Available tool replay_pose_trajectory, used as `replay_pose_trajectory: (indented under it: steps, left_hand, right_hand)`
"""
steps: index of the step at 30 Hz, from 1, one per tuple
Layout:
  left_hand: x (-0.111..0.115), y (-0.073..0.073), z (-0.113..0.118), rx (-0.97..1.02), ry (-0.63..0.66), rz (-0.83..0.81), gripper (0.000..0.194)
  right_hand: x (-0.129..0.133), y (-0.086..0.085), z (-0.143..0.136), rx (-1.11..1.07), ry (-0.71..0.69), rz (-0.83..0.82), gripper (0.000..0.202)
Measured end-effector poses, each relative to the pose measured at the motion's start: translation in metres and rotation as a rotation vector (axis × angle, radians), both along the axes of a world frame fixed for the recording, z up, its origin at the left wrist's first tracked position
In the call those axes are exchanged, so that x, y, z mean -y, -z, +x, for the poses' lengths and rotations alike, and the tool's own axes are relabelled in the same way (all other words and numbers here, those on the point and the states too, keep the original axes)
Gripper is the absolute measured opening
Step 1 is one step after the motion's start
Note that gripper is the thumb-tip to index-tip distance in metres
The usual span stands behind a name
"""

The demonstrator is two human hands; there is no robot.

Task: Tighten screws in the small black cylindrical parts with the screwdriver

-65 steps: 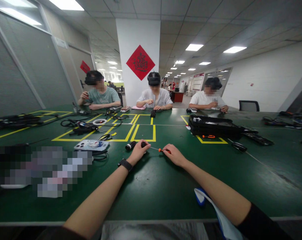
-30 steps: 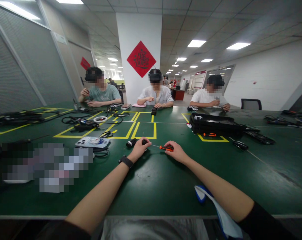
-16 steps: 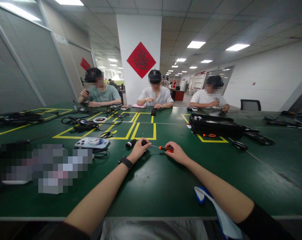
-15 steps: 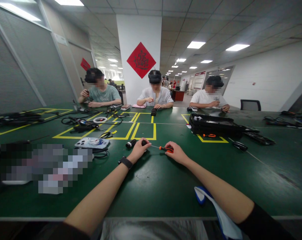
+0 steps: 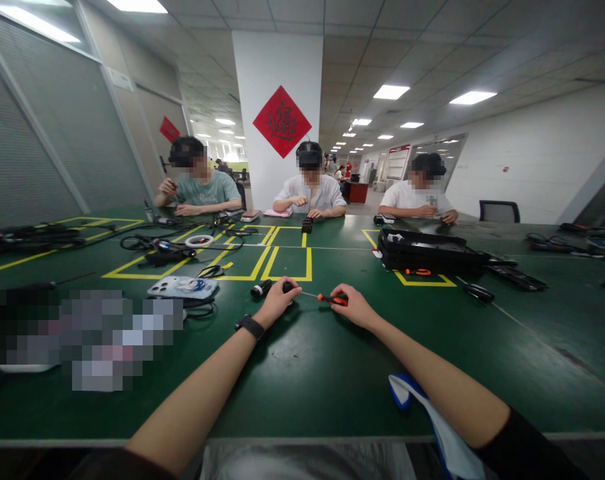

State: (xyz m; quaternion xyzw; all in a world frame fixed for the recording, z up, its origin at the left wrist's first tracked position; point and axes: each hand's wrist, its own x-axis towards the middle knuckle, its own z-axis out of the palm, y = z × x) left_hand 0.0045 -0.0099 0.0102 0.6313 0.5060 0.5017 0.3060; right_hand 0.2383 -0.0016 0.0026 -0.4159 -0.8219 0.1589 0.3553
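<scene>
The right hand (image 5: 355,308), curled closed, is gripping an orange-and-black screwdriver (image 5: 327,299), its thin metal shaft pointing left over the green surface (image 5: 309,380). And just left of that screwdriver, the left hand (image 5: 281,300) is pinching a small dark object (image 5: 287,287), nearly closed around it, while a black cylinder with a white band (image 5: 261,290) is lying farther left of the screwdriver.

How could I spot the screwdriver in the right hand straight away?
Find the green table, then the yellow tape mid-picture. Just below and right, the right hand holds an orange-and-black screwdriver, shaft towards the left hand. Unlike the orange tool by the black trays, it is held.
</scene>
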Motion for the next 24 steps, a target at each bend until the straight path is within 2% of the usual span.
replay_pose_trajectory:
  steps: [3, 10, 17, 24]
  left_hand:
    - [-0.0003, 0.0002, 0.0000, 0.002, -0.007, -0.001, 0.026]
    - [-0.0023, 0.0025, -0.0018, -0.002, 0.002, 0.013, 0.025]
    - [-0.0016, 0.0025, -0.0012, 0.006, 0.017, 0.018, 0.025]
    - [-0.0017, 0.0026, -0.0016, 0.025, 0.015, -0.024, 0.027]
  right_hand:
    - [-0.0002, -0.0007, 0.0010, 0.016, 0.005, 0.011, 0.025]
    - [-0.0030, -0.0030, 0.0058, 0.070, -0.026, 0.030, 0.010]
    - [-0.0030, -0.0002, 0.0064, 0.065, -0.002, 0.038, 0.027]
    - [-0.0031, -0.0035, 0.0062, 0.087, -0.002, 0.020, 0.013]
